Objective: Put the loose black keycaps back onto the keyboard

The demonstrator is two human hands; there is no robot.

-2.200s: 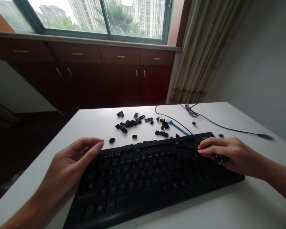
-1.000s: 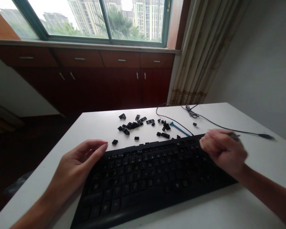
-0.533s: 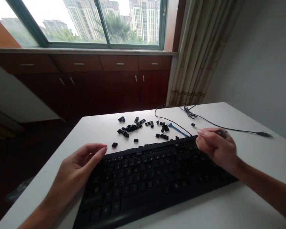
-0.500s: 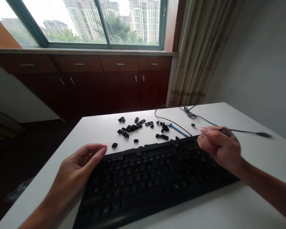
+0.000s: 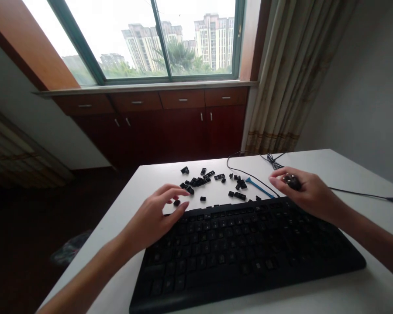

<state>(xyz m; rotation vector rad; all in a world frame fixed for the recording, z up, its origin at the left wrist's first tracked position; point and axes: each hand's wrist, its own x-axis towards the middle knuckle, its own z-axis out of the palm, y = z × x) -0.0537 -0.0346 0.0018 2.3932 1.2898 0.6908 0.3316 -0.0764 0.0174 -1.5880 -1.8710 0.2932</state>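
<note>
Left hand spread open, fingertips just beside a loose keycap at its one o'clock, with the keycap pile further out at two! Across the keyboard, a blue pry tool lies at nine o'clock from the right hand, pinching a black keycap between thumb and fingers!

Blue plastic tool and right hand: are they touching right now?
Apart. In the head view, white table shows between the fingertips of the right hand and the blue plastic tool.
</note>
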